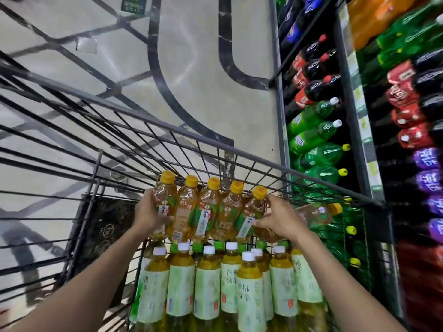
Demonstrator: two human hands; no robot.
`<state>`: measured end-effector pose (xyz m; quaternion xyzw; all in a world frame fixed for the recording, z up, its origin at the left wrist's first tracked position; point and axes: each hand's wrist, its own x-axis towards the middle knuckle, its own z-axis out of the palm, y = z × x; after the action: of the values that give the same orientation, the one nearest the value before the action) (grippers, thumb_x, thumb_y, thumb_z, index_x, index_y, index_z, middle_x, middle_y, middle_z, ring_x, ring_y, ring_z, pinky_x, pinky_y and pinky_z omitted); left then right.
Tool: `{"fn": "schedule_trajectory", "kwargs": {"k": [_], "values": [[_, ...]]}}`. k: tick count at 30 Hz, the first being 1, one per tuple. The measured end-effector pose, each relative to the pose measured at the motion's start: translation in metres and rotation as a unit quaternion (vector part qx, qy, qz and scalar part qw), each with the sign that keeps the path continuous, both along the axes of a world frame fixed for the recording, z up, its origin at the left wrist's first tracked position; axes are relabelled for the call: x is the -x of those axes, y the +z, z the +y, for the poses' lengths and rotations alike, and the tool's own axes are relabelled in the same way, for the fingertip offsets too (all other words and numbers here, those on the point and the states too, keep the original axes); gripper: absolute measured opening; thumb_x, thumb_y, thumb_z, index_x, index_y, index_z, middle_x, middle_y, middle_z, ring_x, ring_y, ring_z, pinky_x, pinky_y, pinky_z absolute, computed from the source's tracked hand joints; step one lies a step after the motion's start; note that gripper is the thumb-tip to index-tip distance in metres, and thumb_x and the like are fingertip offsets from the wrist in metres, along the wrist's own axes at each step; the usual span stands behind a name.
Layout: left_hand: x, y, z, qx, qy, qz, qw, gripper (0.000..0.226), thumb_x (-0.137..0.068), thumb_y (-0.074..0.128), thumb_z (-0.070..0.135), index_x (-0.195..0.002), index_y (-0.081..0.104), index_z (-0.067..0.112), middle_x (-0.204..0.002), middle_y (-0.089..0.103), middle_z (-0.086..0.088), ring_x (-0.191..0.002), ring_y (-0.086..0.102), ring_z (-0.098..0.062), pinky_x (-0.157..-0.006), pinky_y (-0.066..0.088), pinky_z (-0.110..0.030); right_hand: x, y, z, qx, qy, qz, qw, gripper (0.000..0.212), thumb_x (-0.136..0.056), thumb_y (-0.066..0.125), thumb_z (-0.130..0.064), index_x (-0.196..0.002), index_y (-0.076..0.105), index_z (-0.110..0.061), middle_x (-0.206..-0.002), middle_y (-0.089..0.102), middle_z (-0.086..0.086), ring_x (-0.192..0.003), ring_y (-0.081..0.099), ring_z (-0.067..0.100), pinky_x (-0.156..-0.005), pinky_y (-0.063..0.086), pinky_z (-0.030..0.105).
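In the head view, at the lower middle of the frame, five yellow-capped tea bottles (208, 207) stood in a tight row inside the wire cart (191, 136). The left hand (149, 212) curled round the leftmost bottle and the right hand (280, 219) round the rightmost, with the row squeezed between them. Just below stood white-capped green tea bottles (208, 279). At the right, soda bottles (316, 133) filled the shelf (357, 97).

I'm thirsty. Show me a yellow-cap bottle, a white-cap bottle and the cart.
yellow-cap bottle (206, 209), head view, its body.
white-cap bottle (249, 286), head view, its label.
cart (215, 143), head view, its top rail.
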<state>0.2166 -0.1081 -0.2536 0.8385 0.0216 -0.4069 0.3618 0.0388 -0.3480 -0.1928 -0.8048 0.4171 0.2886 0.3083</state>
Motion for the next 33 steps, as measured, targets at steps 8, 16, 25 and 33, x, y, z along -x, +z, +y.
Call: {"fn": "schedule_trajectory", "kwargs": {"k": [8,16,25,33], "values": [[0.018,0.040,0.006,0.076,-0.010,-0.133,0.988,0.068,-0.054,0.086,-0.001,-0.114,0.056,0.009,-0.094,0.055,0.008,-0.090,0.051,-0.009,-0.073,0.038,-0.012,-0.015,-0.018,-0.005,0.024,0.038,0.085,0.995,0.059,-0.061,0.081,-0.050,-0.102,0.052,-0.018,-0.105,0.063,-0.004,-0.097,0.057,0.019,-0.086,0.044,0.037],[0.014,0.080,-0.008,0.123,-0.004,-0.014,0.992,0.050,-0.051,0.087,0.015,-0.089,0.056,0.024,-0.087,0.069,0.002,-0.080,0.067,-0.011,-0.074,0.054,-0.030,-0.013,-0.020,-0.004,0.008,-0.009,0.034,0.999,0.067,-0.054,0.086,-0.043,-0.108,0.054,-0.019,-0.109,0.064,-0.003,-0.106,0.058,0.022,-0.090,0.044,0.040],[0.052,0.130,-0.002,0.196,-0.008,0.123,0.973,0.081,-0.034,0.092,0.046,-0.097,0.065,0.003,-0.088,0.074,-0.010,-0.084,0.071,-0.025,-0.085,0.053,-0.042,0.009,0.057,-0.004,-0.030,-0.031,-0.207,0.977,0.058,-0.052,0.091,-0.022,-0.100,0.059,-0.024,-0.097,0.066,-0.007,-0.095,0.061,0.013,-0.085,0.046,0.024],[0.101,0.177,-0.004,0.274,0.064,0.198,0.939,0.111,-0.023,0.092,0.054,-0.114,0.057,0.000,-0.098,0.071,-0.020,-0.084,0.069,-0.034,-0.078,0.056,-0.042,0.054,0.128,0.015,-0.331,-0.243,-0.388,0.825,0.062,-0.040,0.093,-0.033,-0.092,0.067,-0.015,-0.095,0.073,0.005,-0.092,0.066,0.025,-0.071,0.058,0.034]]}}
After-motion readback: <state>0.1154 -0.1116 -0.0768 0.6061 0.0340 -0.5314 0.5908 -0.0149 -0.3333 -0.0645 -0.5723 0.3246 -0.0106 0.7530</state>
